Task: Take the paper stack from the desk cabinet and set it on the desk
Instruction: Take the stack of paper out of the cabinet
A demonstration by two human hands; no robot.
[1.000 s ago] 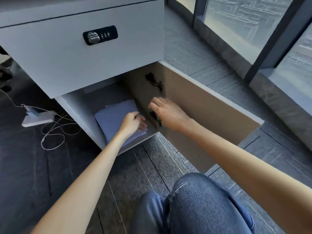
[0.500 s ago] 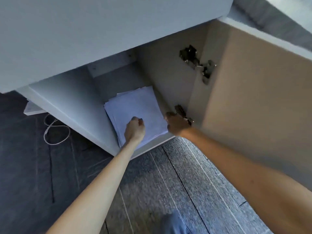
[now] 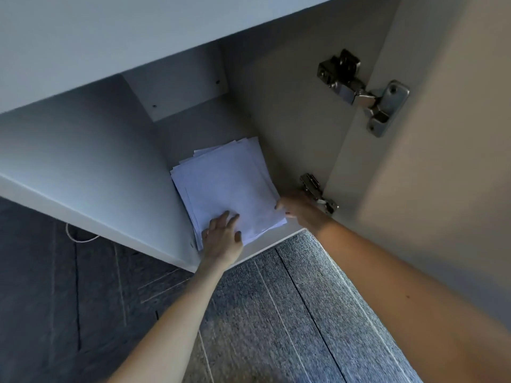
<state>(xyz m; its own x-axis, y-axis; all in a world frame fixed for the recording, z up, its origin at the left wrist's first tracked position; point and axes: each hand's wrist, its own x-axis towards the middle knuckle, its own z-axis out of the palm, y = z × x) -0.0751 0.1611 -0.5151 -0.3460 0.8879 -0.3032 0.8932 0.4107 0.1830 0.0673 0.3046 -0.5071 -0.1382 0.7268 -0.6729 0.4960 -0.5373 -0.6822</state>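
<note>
**Now gathering the stack on the cabinet floor**

Clearly the pick-up step is in hand. The paper stack [image 3: 229,186] lies flat on the floor of the desk cabinet [image 3: 91,161], near its front lip, sheets slightly fanned at the far corners. The left hand [image 3: 222,239] rests on the near corner, fingers spread flat on the top sheet, pinching nothing yet. The right hand [image 3: 300,210] sits at the stack's right edge, fingertips touching it; whether they have slipped underneath I cannot tell.

Next, I judge, both hands must get under the edges and square the loose sheets, then draw the stack out level.

Around: the open door [image 3: 428,189] stands just right, its lower hinge [image 3: 318,193] close beside the right hand and likely to snag. The drawer front [image 3: 124,42] overhangs. Carpet [image 3: 276,313] lies below, a white cable [image 3: 80,237] at left.
</note>
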